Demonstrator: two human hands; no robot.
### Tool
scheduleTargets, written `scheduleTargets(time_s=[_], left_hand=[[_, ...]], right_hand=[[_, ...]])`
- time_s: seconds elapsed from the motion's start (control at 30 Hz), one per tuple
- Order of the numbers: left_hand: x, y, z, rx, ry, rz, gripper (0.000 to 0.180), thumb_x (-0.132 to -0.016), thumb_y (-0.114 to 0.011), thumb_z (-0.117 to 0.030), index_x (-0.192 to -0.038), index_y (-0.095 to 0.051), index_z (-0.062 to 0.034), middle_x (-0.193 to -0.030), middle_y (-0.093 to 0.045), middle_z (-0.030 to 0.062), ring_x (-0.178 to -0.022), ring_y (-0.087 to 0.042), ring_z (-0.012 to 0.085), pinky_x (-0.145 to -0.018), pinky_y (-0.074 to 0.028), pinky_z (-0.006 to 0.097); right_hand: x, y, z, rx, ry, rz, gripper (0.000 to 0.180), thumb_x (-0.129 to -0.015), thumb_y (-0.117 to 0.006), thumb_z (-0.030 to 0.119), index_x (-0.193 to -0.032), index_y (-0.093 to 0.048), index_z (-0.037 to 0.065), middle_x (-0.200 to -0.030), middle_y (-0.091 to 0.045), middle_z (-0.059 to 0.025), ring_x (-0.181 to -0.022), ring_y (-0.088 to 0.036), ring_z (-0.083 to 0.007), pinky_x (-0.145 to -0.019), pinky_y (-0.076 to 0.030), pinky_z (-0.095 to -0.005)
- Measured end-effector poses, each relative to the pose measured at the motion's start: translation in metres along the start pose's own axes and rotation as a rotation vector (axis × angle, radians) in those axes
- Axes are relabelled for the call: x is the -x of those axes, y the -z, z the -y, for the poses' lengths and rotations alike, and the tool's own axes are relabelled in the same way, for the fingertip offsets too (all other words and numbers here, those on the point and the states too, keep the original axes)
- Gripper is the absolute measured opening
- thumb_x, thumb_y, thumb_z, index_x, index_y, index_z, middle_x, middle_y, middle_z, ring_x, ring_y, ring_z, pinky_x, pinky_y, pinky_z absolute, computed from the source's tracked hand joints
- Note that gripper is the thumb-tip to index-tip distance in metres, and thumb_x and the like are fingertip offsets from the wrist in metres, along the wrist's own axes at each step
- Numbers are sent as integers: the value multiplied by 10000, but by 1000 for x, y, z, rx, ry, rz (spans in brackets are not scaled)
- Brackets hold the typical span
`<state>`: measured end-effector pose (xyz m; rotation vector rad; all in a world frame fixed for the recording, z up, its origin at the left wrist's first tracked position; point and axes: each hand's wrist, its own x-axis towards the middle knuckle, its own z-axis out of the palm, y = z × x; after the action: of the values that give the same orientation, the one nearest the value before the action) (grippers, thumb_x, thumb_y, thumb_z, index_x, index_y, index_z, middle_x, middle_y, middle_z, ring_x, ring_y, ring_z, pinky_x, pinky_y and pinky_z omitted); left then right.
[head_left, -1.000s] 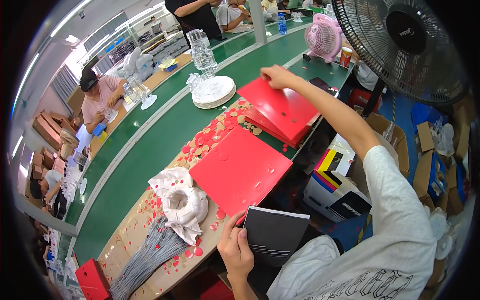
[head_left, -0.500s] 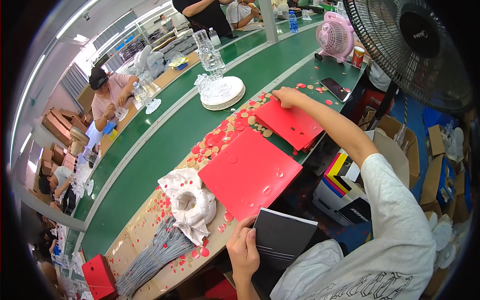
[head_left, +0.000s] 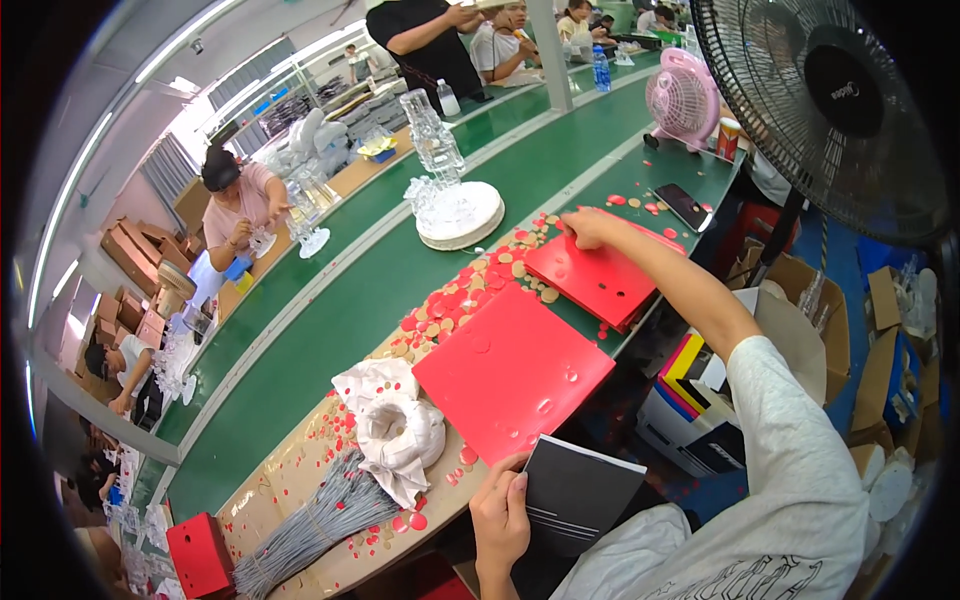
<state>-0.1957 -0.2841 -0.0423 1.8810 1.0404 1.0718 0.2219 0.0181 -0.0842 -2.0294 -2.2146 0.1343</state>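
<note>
Sheets of glossy red card (head_left: pixel 590 272) lie stacked near the edge of the green bench (head_left: pixel 290 365), and the right hand (head_left: pixel 588 230) rests on their far left corner. Its fingers are bent and bunched together; I cannot tell whether they pinch the top sheet. Beside the stack, toward the left hand (head_left: pixel 500 518), lies a red panel (head_left: pixel 515 372) with clear droplet-like marks. That hand is curled against the left edge of a black booklet (head_left: pixel 580 492), its fingertips partly hidden, so its grip cannot be told. Red and tan discs (head_left: pixel 455 303) are scattered along the panel's far side. Left of it sit a ring-shaped white cloth bundle (head_left: pixel 402 432) and thin grey strands (head_left: pixel 312 530).
</note>
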Motion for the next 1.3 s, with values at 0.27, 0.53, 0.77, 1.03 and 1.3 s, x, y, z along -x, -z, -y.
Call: scheduleTargets(time_s=[0.27, 0.53, 0.77, 1.03, 1.3], left_hand=[[14, 8, 14, -94, 263, -116, 293, -1012, -535, -160, -819, -586, 54, -601, -476, 184, -503, -456, 251, -523, -333, 407], [-28, 25, 6, 117, 295, -284, 359, -1065, -489, -211, -830, -510, 60, -711, -443, -18, -718, -386, 79, -605, -360, 298], [-26, 33, 16, 181, 324, -309, 395, -1067, -491, -219, -793, -553, 59, -643, -444, -49, -639, -362, 35, -533, -287, 263], [-18, 23, 14, 80, 239, -278, 372, -1048, -525, -203, -805, -478, 74, -648, -351, 39, -673, -353, 72, -551, -331, 320], [-21, 7, 5, -26, 234, -222, 376, -1032, -533, -185, -767, -511, 81, -566, -351, 151, -543, -320, 127, -497, -287, 384]], right_hand=[[105, 38, 159, -413, 548, -436, 341, -840, -655, 84, -1178, -629, 47, -1250, -625, -166, -1167, -597, -367, -967, -509, -431], [230, 55, 236, -320, 1058, -141, 488, -911, -673, 282, -1366, -577, 135, -1483, -490, -137, -1348, -488, -327, -1052, -422, -475], [230, 50, 242, -420, 1048, -161, 430, -796, -740, 145, -1224, -694, 145, -1413, -563, -96, -1263, -552, -310, -991, -474, -458], [250, 31, 250, -269, 1116, -312, 494, -745, -724, 145, -1237, -678, 126, -1168, -602, -104, -1047, -614, -257, -819, -508, -400], [265, 26, 250, -112, 1165, -410, 239, -844, -617, 144, -1015, -695, -3, -832, -562, -35, -836, -580, -158, -662, -456, -285]])
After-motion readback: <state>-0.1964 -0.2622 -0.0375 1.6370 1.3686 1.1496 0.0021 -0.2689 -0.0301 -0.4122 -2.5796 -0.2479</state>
